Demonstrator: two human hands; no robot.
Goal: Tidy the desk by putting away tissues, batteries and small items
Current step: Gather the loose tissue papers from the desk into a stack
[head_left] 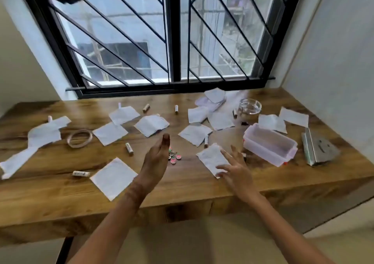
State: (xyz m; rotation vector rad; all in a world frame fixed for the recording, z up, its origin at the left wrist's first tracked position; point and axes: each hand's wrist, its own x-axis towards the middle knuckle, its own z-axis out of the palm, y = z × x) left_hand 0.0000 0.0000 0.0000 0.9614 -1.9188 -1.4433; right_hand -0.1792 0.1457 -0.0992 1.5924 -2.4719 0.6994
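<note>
This looks like a room in a home: a wooden tabletop (50,195) stands in a corner under a barred window (174,33), between plain white walls (334,61).

The desk (182,185) is brown with dark grain. The tissues (113,177) are white. The plastic box (270,145) is pale lilac, the keychain charms (175,158) pink and green, the window frame (174,41) black with diagonal bars.

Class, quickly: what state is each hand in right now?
Left hand: open, holding nothing.
Right hand: open, fingers spread over a tissue.
</note>
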